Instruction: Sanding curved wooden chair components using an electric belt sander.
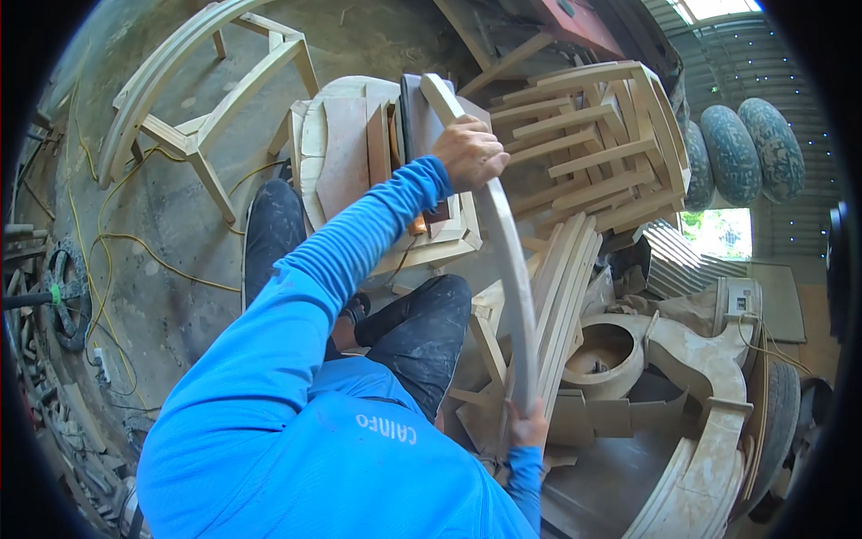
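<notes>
A long, gently curved wooden strip (505, 242) slants across the middle of the view, from the front of a work stand down toward my right side. My left hand (469, 154) is closed around it near its far end. Lower down, my right hand (527, 422) grips the near end, its fingers partly hidden by the wood. The strip's far tip lies beside a dark grey upright band (418, 117) on the wooden work stand (346, 148). An orange part (417, 225) shows low on that stand, mostly covered by my left arm.
Stacked wooden frames (611, 135) stand at the far right, with long wooden strips (566, 278) nearer. A curved wooden frame on legs (202, 135) is at the far left. A yellow cable (162, 260) crosses the floor. A pale machine body (620, 346) sits at right.
</notes>
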A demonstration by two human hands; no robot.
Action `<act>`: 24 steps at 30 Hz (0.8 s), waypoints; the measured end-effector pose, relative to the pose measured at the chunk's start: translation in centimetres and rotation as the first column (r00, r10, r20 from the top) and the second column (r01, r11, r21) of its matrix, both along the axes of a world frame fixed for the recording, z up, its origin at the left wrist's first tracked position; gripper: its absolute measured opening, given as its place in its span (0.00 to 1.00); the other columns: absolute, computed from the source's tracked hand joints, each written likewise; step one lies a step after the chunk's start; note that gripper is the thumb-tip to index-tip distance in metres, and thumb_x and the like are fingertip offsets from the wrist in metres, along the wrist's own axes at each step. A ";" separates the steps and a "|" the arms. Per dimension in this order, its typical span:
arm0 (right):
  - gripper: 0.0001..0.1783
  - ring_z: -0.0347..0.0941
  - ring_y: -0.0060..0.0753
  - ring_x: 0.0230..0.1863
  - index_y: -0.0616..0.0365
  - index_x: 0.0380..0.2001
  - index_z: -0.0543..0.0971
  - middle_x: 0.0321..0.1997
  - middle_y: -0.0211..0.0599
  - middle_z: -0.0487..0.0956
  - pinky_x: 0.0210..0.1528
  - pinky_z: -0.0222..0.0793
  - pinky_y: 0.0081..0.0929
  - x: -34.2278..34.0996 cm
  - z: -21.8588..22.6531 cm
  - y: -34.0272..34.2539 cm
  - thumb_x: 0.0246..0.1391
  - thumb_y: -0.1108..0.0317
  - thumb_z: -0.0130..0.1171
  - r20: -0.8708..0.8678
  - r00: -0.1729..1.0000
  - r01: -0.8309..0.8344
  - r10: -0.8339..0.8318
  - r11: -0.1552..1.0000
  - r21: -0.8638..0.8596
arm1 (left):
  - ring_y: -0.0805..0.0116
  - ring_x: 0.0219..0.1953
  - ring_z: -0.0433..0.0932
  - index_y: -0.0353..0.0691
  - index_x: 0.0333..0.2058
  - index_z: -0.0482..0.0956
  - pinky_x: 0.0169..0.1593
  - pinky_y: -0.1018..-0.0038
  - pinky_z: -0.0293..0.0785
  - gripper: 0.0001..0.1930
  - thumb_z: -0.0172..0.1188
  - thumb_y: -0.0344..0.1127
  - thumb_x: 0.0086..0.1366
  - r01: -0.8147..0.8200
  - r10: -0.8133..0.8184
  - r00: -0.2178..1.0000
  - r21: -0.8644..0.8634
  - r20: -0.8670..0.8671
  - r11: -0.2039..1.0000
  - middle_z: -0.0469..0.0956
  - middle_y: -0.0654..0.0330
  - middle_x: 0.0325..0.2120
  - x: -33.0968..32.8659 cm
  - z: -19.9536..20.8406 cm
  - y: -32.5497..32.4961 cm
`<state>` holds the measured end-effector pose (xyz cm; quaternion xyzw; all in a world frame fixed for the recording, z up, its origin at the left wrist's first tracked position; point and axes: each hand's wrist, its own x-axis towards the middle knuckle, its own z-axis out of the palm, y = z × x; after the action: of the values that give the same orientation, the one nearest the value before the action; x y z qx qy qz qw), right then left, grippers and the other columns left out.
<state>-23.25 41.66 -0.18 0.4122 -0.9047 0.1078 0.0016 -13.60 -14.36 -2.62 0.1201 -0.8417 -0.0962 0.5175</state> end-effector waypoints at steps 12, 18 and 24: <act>0.30 0.83 0.62 0.36 0.51 0.51 0.76 0.35 0.51 0.84 0.34 0.78 0.48 4.6 -9.0 -8.2 0.53 0.44 0.72 0.137 0.990 -0.018 0.038 0.990 -0.142 | 0.53 0.36 0.77 0.40 0.26 0.85 0.54 0.60 0.69 0.25 0.44 0.48 0.72 -0.042 -0.004 0.959 0.156 0.283 0.987 0.84 0.54 0.28 1.1 -1.3 -6.7; 0.29 0.82 0.62 0.38 0.53 0.50 0.76 0.35 0.53 0.84 0.35 0.78 0.46 4.5 2.2 -3.5 0.53 0.48 0.74 0.224 0.974 -0.026 0.032 0.999 -0.031 | 0.53 0.37 0.78 0.43 0.25 0.85 0.53 0.60 0.70 0.24 0.44 0.46 0.72 -0.021 -0.039 0.974 0.256 0.225 0.966 0.85 0.55 0.28 1.0 1.8 -1.7; 0.27 0.84 0.55 0.37 0.56 0.47 0.75 0.35 0.51 0.83 0.36 0.78 0.44 3.0 18.0 -1.2 0.48 0.61 0.77 0.173 0.985 -0.027 -0.013 0.973 0.228 | 0.53 0.43 0.83 0.44 0.29 0.89 0.56 0.55 0.70 0.28 0.41 0.52 0.72 -0.057 -0.048 0.971 0.423 0.233 0.904 0.87 0.55 0.33 -0.7 4.7 2.7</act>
<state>-20.23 40.44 17.86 0.4019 -0.9063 0.0380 -0.1251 -14.28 -11.68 2.09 0.2430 -0.8558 -0.2619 0.3742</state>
